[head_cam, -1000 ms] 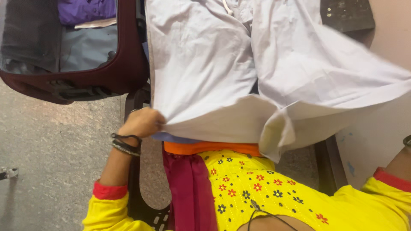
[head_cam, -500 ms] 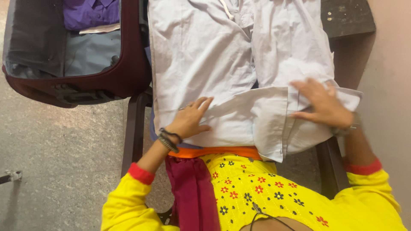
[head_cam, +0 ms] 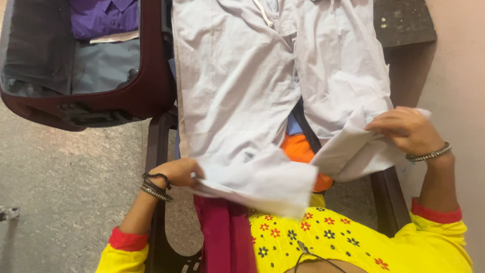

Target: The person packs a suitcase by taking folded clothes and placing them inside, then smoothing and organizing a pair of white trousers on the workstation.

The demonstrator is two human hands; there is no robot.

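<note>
Head view: the pale trousers (head_cam: pixel 242 91) lie spread over a dark chair (head_cam: pixel 156 136). The left hand (head_cam: pixel 177 172) pinches one hem at the chair's near edge, and the right hand (head_cam: pixel 404 129) grips the other. Judging by this, level hems and even tension fold neatly.

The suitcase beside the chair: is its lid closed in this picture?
No: the maroon suitcase lies open, with a folded purple garment and a grey-blue one showing inside.
</note>
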